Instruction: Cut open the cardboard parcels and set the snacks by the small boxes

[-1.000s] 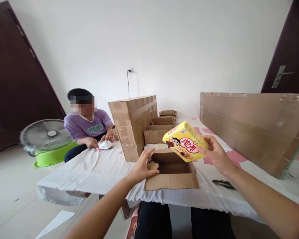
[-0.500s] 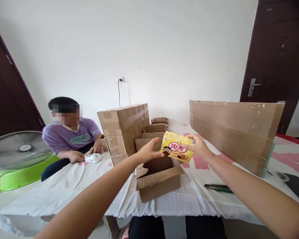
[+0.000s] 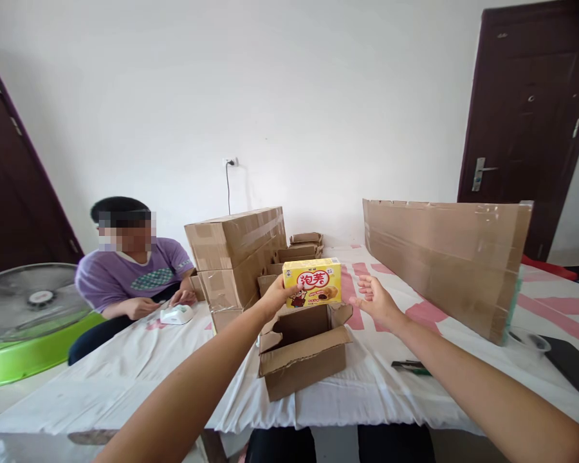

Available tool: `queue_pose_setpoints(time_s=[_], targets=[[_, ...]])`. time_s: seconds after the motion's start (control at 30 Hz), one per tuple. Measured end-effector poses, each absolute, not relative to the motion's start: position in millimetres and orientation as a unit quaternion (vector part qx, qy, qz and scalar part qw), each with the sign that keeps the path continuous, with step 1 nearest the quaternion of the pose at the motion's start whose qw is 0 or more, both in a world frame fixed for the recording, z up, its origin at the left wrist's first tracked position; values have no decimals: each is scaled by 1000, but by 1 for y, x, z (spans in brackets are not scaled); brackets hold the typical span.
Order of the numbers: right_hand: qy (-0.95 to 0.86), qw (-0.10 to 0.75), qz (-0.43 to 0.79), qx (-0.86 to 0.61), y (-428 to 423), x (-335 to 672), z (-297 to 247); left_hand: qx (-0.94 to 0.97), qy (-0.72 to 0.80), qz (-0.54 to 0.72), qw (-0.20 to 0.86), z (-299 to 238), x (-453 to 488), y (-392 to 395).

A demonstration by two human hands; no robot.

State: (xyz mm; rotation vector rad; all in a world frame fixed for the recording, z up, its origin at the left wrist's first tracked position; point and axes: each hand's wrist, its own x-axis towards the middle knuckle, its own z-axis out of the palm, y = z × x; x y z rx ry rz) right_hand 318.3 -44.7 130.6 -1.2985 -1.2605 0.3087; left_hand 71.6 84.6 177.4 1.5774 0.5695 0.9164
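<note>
A yellow snack box [image 3: 325, 281] with red lettering and a cartoon figure is held up by its left end in my left hand [image 3: 278, 294]. My right hand [image 3: 374, 299] is off to the right of it, fingers apart, with nothing in it. Just below the snack box sits an open cardboard box [image 3: 306, 366], its flaps folded outward and its inside partly visible. Behind the snack box, several more open cardboard boxes [image 3: 296, 252] run in a row toward the wall, partly hidden.
Taped cartons [image 3: 231, 283] are stacked left of the row. A tall cardboard panel [image 3: 444, 257] stands at right. A green utility knife [image 3: 410, 367], a clear bowl [image 3: 527, 341] and a black phone-like slab [image 3: 572, 363] lie on the table. A person [image 3: 135, 273] handles a white device [image 3: 176, 314].
My right hand has let go of the snack box and moved apart to the right. The snack box has swung more level and shifted left in my left hand.
</note>
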Motion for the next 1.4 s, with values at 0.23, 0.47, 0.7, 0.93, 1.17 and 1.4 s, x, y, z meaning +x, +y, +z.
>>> queue_pose_setpoints(time_s=[0.23, 0.47, 0.7, 0.93, 1.17, 1.4], targets=[[-541, 661, 251, -456, -73, 281, 140, 668, 144, 399, 612, 188, 85, 30], [-485, 701, 399, -338, -138, 275, 94, 761, 35, 372, 530, 170, 74, -58], [-315, 720, 499, -366, -182, 302, -19, 876, 23, 271, 399, 68, 51, -65], [-268, 759, 480, -348, -162, 282, -11, 960, 92, 214, -155, 16, 49, 14], [-265, 744, 505, -349, -149, 267, -13, 938, 210, 137, -239, 4, 10, 59], [-271, 728, 508, -373, -149, 267, -11, 937, 211, 144, -238, -2, -16, 92]])
